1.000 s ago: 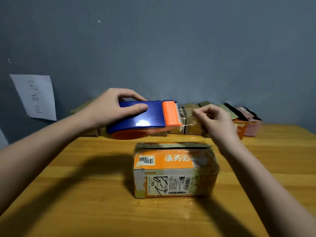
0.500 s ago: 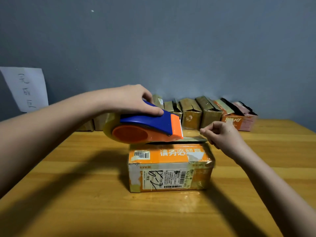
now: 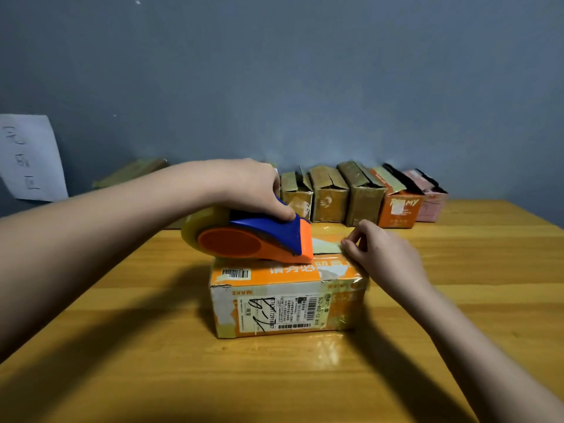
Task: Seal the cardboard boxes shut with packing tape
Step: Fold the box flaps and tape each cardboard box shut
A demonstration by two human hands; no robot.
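Observation:
An orange and white cardboard box (image 3: 287, 300) with shipping labels lies in the middle of the wooden table (image 3: 122, 361). On its top sits a blue and orange tape dispenser (image 3: 259, 239), loaded with a clear tape roll, and my left hand (image 3: 253, 187) grips it from above. My right hand (image 3: 381, 254) is at the box's right top edge, its fingertips pinching the free end of the tape against the box.
A row of several small cardboard boxes (image 3: 360, 196) stands against the grey wall at the table's back, some with flaps up. Another flat box (image 3: 134, 172) lies at the back left. A paper note (image 3: 27, 157) hangs on the wall at left.
The dispenser came down from above the box onto its top. My right hand lowered with the tape end to the box's right edge.

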